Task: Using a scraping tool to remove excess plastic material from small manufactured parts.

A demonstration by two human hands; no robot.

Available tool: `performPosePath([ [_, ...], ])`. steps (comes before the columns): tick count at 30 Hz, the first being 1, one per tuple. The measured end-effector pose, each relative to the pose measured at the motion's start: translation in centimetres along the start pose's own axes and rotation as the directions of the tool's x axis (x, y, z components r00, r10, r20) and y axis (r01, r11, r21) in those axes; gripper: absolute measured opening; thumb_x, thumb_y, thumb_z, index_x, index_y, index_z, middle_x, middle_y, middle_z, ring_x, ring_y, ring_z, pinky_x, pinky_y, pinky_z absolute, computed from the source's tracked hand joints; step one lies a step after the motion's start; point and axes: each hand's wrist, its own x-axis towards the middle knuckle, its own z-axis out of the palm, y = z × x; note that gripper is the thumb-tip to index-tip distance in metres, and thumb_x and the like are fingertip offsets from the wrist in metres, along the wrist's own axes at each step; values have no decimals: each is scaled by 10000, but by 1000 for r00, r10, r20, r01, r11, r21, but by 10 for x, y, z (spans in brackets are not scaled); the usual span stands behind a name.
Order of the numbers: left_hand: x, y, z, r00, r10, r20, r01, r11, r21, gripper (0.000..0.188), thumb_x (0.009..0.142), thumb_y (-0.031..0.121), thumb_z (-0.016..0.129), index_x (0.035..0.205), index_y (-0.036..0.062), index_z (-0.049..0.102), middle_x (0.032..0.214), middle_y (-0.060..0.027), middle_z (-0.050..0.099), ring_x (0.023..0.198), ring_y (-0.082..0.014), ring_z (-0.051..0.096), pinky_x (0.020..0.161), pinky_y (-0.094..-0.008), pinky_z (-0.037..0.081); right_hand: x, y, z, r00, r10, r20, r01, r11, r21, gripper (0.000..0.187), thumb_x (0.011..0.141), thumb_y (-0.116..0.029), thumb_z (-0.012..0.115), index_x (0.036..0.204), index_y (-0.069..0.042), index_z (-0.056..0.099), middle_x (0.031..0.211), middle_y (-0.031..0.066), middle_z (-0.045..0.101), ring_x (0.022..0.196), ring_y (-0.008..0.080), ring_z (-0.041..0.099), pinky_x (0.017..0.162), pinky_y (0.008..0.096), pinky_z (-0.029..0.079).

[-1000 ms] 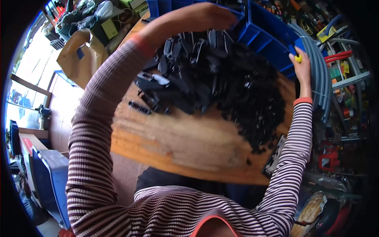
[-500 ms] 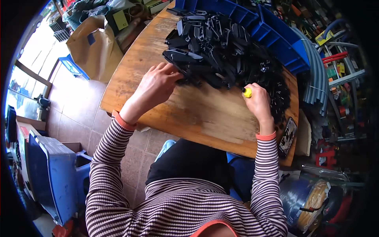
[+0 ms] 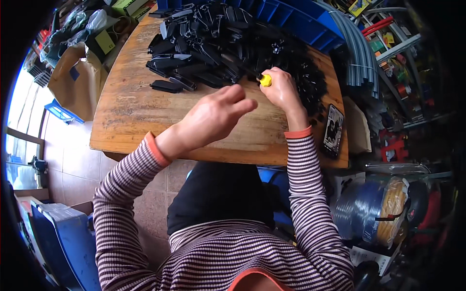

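My left hand (image 3: 213,119) hovers over the near middle of the wooden table (image 3: 141,126), fingers curled; whether anything is inside them is hidden. To its right, my right hand (image 3: 283,89) is closed round a screwdriver (image 3: 265,80) with a yellow handle, its dark tip end pointing up-left at the pile. A large heap of black plastic parts (image 3: 208,53) covers the far part of the table. Two black parts, one of them a rounded piece (image 3: 166,86), lie at the heap's near left edge. Smaller dark pieces (image 3: 308,82) are spread to the right of my right hand.
Blue bins (image 3: 296,24) line the far edge. A phone (image 3: 333,131) lies by the table's right edge. Grey tubes (image 3: 361,58) and a cluttered rack stand to the right, a wrapped coil (image 3: 388,208) below. A brown paper bag (image 3: 73,82) and a blue crate (image 3: 63,237) are on the left.
My left hand has left the heap's near left edge and come back toward me and rightward, nearer my right hand. The black parts there now lie uncovered. The whole view has shifted.
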Motion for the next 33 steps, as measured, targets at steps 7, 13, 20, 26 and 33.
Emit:
performPosePath([
  [7, 3, -16, 36, 866, 433, 250, -490, 834, 254, 264, 803, 130, 565, 1064, 100, 591, 975, -53, 549, 988, -212, 548, 807, -325, 493, 3, -2, -1, 999, 27, 36, -26, 999, -28, 101, 737, -36, 619, 827, -30, 663, 796, 202, 658, 767, 387, 644, 680, 438, 530],
  [13, 4, -14, 32, 868, 439, 233, -488, 841, 233, 305, 779, 128, 573, 1080, 94, 608, 1107, -69, 579, 1055, -221, 548, 840, -315, 495, 3, 0, -6, 998, 49, 40, -49, 999, -1, 105, 748, -57, 642, 847, -39, 670, 796, 198, 657, 769, 378, 646, 674, 433, 528],
  [20, -9, -6, 26, 889, 363, 281, -448, 815, 366, 359, 759, 133, 585, 1107, 51, 601, 1165, -109, 580, 1068, -236, 559, 858, -321, 515, 3, -9, -13, 987, 92, 132, -98, 994, 38, 119, 757, -82, 666, 869, -45, 666, 802, 188, 659, 771, 373, 645, 669, 422, 523],
  [26, -13, -3, 32, 877, 419, 236, -481, 769, 421, 360, 747, 145, 591, 1088, 30, 598, 1141, -134, 580, 1046, -239, 569, 860, -307, 517, 1, -7, -10, 986, 12, 167, -17, 999, 31, 195, 762, -103, 725, 902, -1, 637, 885, 180, 651, 802, 360, 633, 684, 388, 498],
  [33, -9, -4, 29, 878, 379, 291, -471, 790, 392, 338, 782, 172, 571, 1099, 66, 614, 1156, -133, 558, 1003, -234, 560, 801, -290, 498, 2, -5, -13, 975, -6, 222, -2, 999, 37, 248, 766, -97, 721, 945, 21, 595, 862, 182, 634, 797, 364, 624, 683, 394, 490],
])
